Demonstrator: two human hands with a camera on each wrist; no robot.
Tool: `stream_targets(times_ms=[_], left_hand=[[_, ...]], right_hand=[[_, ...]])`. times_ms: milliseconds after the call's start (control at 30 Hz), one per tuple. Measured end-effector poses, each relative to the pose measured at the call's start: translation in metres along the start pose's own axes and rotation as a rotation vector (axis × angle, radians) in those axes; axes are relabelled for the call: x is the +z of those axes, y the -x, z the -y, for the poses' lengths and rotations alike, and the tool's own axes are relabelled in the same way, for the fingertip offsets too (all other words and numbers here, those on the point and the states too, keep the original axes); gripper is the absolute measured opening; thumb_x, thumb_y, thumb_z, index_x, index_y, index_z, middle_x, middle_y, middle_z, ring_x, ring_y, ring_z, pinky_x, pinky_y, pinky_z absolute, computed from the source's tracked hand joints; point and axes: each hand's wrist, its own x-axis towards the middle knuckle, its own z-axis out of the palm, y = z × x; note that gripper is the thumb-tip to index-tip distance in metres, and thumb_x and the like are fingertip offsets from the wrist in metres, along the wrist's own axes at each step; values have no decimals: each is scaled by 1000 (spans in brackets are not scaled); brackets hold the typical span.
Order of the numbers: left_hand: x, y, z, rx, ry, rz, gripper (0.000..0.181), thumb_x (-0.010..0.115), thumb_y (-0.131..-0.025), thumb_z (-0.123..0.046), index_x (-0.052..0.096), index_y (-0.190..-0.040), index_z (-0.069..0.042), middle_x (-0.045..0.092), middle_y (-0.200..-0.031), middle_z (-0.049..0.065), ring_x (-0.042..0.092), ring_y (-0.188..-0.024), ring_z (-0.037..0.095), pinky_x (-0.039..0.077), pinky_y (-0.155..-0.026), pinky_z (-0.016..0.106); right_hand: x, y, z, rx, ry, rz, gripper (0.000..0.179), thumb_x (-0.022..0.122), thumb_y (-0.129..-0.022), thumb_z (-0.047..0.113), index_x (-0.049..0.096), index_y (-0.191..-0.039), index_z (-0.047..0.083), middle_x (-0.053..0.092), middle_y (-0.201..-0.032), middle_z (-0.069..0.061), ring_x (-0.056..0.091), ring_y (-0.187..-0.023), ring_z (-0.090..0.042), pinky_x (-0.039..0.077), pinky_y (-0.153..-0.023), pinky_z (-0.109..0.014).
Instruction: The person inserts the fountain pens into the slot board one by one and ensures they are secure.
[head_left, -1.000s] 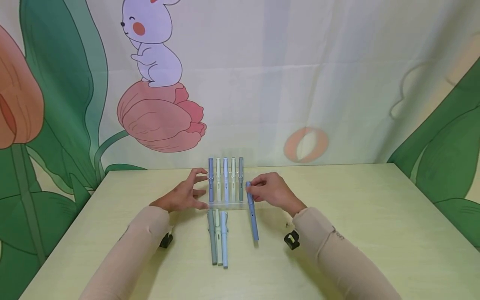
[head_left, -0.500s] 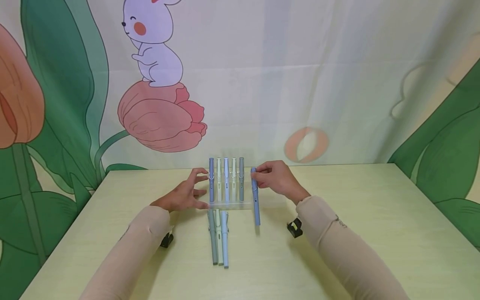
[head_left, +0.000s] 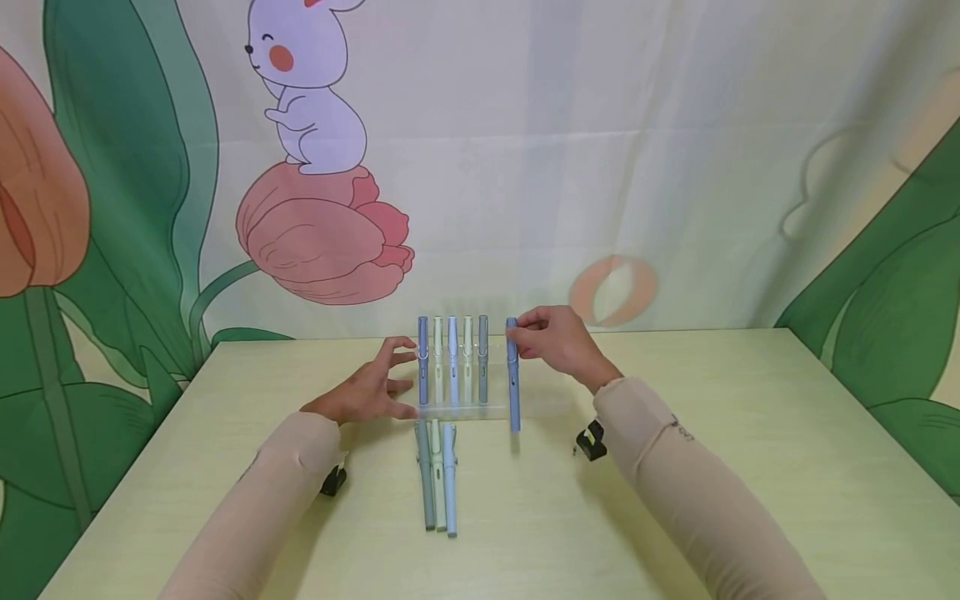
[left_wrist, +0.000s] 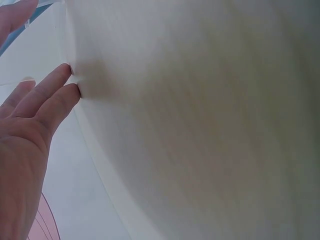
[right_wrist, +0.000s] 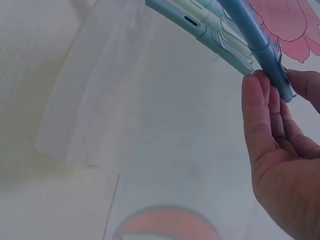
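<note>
My right hand [head_left: 558,337] pinches a blue pen [head_left: 513,379] by its capped top end. The pen hangs nearly upright in front of the right part of a clear pen rack [head_left: 461,412]. Several capped pens stand side by side in the rack, among them a purple-blue pen [head_left: 423,367] at the left and a grey-blue pen [head_left: 483,367] at the right. At the rack's left end lies my left hand [head_left: 367,387], fingers spread, thumb and index finger at its edge. In the right wrist view, the held blue pen [right_wrist: 255,40] crosses in front of the racked pens.
On the table [head_left: 712,467], in front of the rack, lie three pens together: a dark grey-green pen [head_left: 425,479], a pale green pen [head_left: 438,483] and a light blue pen [head_left: 450,487]. A printed curtain [head_left: 480,167] hangs directly behind the rack.
My right hand has moved up, away from me and slightly right with the blue pen, which has turned from tilted to nearly upright. My left hand has stayed in place.
</note>
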Motion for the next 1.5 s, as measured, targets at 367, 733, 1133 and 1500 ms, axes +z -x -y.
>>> stream_targets(times_ms=[367,733,1133,1500], left_hand=[[-1,-3,3,-14,-13,-3,102,84,-77,2,15,-144,-33,20,-163,14,40,-139,44,45,-103,51],[0,-5,4,-19,-5,-5,102,84,-77,2,16,-144,-33,20,-163,13,40,-139,44,47,-101,50],[-1,-4,4,-20,-12,-5,102,84,-77,0,15,-145,-32,20,-163,13,40,-139,43,45,-103,51],[0,-5,4,-22,-24,-11,101,83,-78,2,16,-144,-33,21,-163,14,41,-138,43,46,-102,51]], right_hand=[[-5,-9,3,-20,29,-7,30,67,-96,14,62,-116,-8,69,-106,-20,72,-83,-25,60,-80,-32],[-8,-18,0,-34,15,-10,32,65,-98,14,60,-119,-9,68,-108,-21,70,-95,-36,58,-87,-38],[-6,-27,-2,-49,28,-23,30,64,-99,14,60,-118,-9,68,-107,-21,71,-88,-31,57,-89,-40],[1,-32,-2,-60,59,-38,30,64,-99,14,61,-119,-8,68,-107,-21,69,-97,-40,58,-87,-38]])
